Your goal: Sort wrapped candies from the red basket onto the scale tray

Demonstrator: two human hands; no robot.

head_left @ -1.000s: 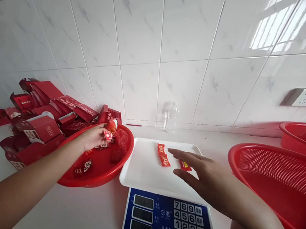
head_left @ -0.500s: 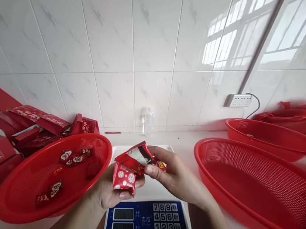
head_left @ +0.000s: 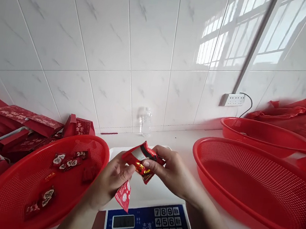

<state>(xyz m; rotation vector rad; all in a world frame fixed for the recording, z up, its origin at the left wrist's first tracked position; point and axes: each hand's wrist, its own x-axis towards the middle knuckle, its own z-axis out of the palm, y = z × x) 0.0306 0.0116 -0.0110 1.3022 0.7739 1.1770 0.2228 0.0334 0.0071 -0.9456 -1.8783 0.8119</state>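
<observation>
Above a kitchen scale (head_left: 148, 223) with a blue keypad and white tray (head_left: 147, 193), both of my hands are closed on small wrapped candies. My left hand (head_left: 109, 181) pinches a red candy packet (head_left: 123, 196) with white round characters, hanging below the fingers. In my right hand (head_left: 175, 173) is a bunch of red candy packets (head_left: 142, 158), one with a white and black patch and one with gold print. The left fingers touch the edge of that bunch. How many packets are in the bunch cannot be made out.
At left a red plastic basket (head_left: 4, 185) holds several wrapped candies (head_left: 72, 163); red boxes (head_left: 27, 117) lie behind it. Two red baskets (head_left: 245, 181) stand at right, with red bags (head_left: 295, 113) behind. A clear bottle (head_left: 145, 123) and a power strip (head_left: 234, 100) are by the wall.
The patterned packet has turned and hangs lower from my left fingers. My left hand has closed in on the bunch, where gold print now shows. The view has shifted slightly.
</observation>
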